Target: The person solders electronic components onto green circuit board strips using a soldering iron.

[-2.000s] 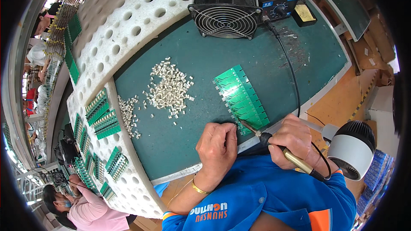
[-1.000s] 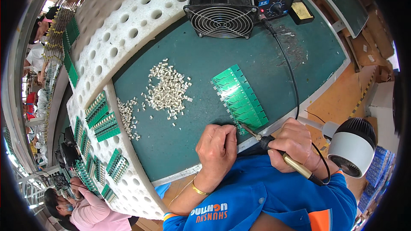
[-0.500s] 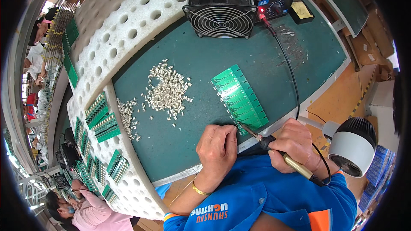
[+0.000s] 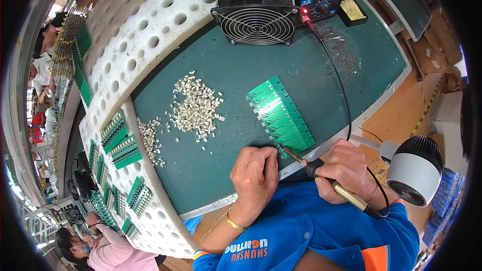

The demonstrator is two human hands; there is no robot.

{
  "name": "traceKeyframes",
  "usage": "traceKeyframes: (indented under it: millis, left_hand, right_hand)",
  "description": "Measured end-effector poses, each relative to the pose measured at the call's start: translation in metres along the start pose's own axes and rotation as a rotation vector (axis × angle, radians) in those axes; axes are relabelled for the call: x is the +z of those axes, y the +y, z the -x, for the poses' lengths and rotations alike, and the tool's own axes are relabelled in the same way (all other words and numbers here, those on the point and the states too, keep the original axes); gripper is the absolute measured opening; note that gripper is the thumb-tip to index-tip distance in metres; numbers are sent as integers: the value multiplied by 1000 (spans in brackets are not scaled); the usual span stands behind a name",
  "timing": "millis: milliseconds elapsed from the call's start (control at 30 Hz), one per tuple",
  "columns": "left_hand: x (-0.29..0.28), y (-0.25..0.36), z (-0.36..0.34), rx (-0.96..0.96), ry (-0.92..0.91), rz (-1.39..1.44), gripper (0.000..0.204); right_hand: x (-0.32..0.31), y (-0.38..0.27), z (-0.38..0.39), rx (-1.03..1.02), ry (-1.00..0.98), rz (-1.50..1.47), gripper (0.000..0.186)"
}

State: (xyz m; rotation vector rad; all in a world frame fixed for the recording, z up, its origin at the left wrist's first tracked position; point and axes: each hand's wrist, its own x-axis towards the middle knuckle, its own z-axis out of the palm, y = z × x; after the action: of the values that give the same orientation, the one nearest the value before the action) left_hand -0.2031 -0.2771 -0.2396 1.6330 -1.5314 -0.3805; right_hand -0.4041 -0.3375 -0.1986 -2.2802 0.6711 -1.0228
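A green circuit board panel (image 4: 281,113) lies at a slant on the dark green table, with small white connectors and pins along its left edge. My right hand (image 4: 345,169) grips a soldering iron (image 4: 350,195), wrapped round its handle. The iron's tip rests at the panel's near end, by the last connector; actual contact is too small to tell. Close beside that tip, my left hand (image 4: 254,170) is closed in a pinch at the panel's near left corner. What sits between its fingertips is hidden. Farther left, small white connectors (image 4: 196,105) are heaped loosely on the table.
A black fan (image 4: 256,20) and a soldering station (image 4: 321,4) stand at the back, beside a yellow sponge (image 4: 353,11). The iron's black cord (image 4: 339,73) crosses the table's right side. Perforated white foam (image 4: 150,30) borders the left, holding finished-looking boards (image 4: 125,153). A white fan (image 4: 416,173) is at right.
Both hands and the iron hold almost the same place, with the tip still at the panel's near end. The view has shifted very slightly; a co-worker at lower left has moved their head a little.
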Motion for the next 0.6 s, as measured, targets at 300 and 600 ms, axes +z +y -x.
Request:
traceKeyframes:
  millis: [300, 600]
  left_hand:
    - [-1, 2, -1, -13, -6, 2, 12]
    - [-1, 0, 1, -14, 2, 12, 11]
  right_hand:
    - [-1, 0, 0, 4, -3, 2, 26]
    - [-1, 1, 1, -3, 12, 2, 25]
